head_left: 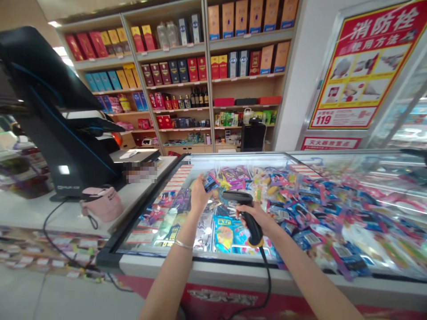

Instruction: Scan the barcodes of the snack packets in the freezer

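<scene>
My left hand [199, 194] holds up a small blue snack packet [211, 181] over the glass lid of a chest freezer [200, 262]. My right hand [258, 216] grips a black handheld barcode scanner [245, 209] with a yellow base, its head turned toward the packet. The scanner's black cord [267, 284] hangs down in front of the freezer. A thin bracelet sits on my left wrist. Under the glass lie several colourful packets [300, 209].
A black checkout terminal [56, 115] stands on the white counter [40, 213] to the left, with a pink cap [102, 202] beside it. Shelves of boxed goods [187, 71] line the back wall. A red fire-hydrant poster [363, 62] hangs at the right.
</scene>
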`<state>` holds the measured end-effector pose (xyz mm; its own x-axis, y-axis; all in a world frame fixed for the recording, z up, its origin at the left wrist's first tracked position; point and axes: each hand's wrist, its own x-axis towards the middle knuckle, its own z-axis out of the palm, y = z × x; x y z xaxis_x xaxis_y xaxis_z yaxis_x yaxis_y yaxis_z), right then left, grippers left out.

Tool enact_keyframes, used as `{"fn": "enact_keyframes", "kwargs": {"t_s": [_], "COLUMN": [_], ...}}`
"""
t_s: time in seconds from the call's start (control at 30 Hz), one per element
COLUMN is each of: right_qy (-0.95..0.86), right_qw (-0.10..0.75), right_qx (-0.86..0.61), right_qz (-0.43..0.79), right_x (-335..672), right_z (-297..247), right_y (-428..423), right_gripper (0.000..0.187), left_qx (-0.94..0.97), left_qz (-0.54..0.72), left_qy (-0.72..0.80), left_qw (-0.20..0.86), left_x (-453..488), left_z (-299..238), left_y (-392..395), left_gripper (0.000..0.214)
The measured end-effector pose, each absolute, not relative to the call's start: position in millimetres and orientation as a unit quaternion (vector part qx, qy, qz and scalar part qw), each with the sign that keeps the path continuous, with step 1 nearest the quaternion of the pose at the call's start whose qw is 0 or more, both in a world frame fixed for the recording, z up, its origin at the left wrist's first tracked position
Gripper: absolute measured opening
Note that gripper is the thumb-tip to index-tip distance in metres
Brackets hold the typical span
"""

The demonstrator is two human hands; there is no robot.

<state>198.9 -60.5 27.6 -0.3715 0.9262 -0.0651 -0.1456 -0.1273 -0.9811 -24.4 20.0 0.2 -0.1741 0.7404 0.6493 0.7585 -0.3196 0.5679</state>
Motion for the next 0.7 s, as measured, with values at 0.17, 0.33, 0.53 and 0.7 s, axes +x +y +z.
{"fn": "enact_keyframes", "kwargs": {"t_s": [0.17, 0.33, 0.53, 0.7], "right_qy": [-0.550, -0.527, -0.493, -0.465], "right_qw": [0.408, 0.430, 0.447, 0.449], "right_qx": [-0.392, -0.400, -0.388, -0.390], "right_qz": [0.614, 0.614, 0.638, 0.656], "right_x": [197.2, 195.2, 193.0, 192.0], "right_z": [22.5, 20.5, 18.8, 16.4], "right_y": [-56.6, -54.1, -52.8, -50.6], "right_gripper": [0.021, 0.021, 0.021, 0.020], "left_qx": [-0.715, -0.780, -0.806, -0.816], "left_qz": [-0.453, -0.413, -0.393, -0.368], "left_qy": [-0.530, -0.465, -0.439, -0.438], "left_qw": [0.050, 0.070, 0.062, 0.080], "left_x": [-24.5, -16.5, -3.8, 5.5], "left_z": [-4.4, -12.9, -13.5, -11.7], "left_y": [22.6, 23.2, 16.8, 13.1], "left_gripper": [0.060, 0.068, 0.084, 0.083]}}
